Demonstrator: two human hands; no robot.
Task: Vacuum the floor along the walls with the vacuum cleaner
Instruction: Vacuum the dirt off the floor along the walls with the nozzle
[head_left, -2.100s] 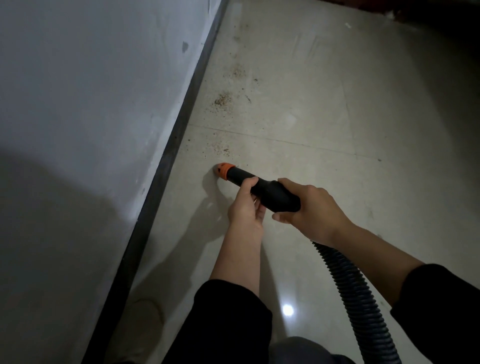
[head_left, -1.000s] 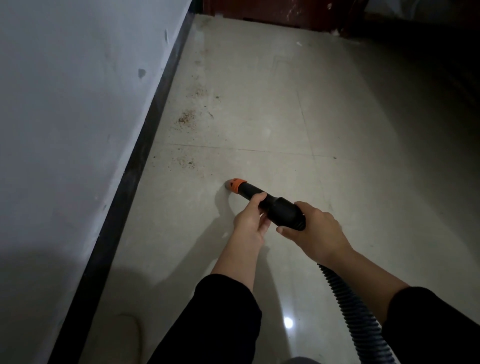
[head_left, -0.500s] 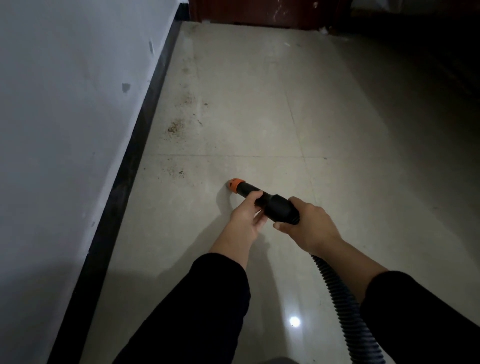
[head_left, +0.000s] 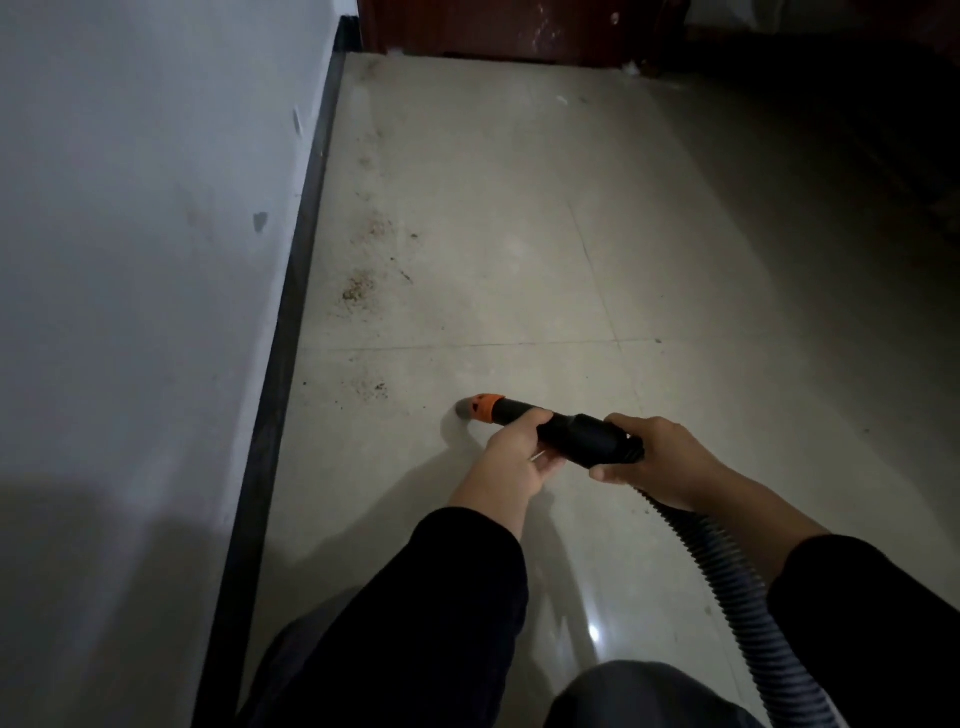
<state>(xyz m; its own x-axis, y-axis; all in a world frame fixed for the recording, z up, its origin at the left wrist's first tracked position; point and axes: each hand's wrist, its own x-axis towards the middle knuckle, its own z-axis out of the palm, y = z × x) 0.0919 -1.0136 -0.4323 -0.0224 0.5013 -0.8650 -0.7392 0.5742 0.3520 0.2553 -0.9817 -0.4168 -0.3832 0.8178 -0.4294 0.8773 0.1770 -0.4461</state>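
Observation:
A black vacuum nozzle (head_left: 576, 435) with an orange tip (head_left: 480, 407) points left and down at the pale tiled floor (head_left: 519, 208). My left hand (head_left: 514, 457) grips the nozzle from below, just behind the orange tip. My right hand (head_left: 657, 460) grips its thick rear end where the ribbed black hose (head_left: 737, 592) joins. Brown crumbs (head_left: 371, 388) lie just left of the tip. A larger dirt patch (head_left: 358, 288) sits farther ahead, near the black baseboard (head_left: 291, 322).
A white wall (head_left: 130, 260) runs along the left with the baseboard at its foot. A dark red-brown door or cabinet (head_left: 493, 28) closes off the far end. The right side of the floor lies in shadow. My knee (head_left: 639, 696) shows at the bottom.
The nozzle and both hands have shifted right, away from the wall, then slightly back toward the crumbs. My view has tilted up, showing more floor ahead and the far end.

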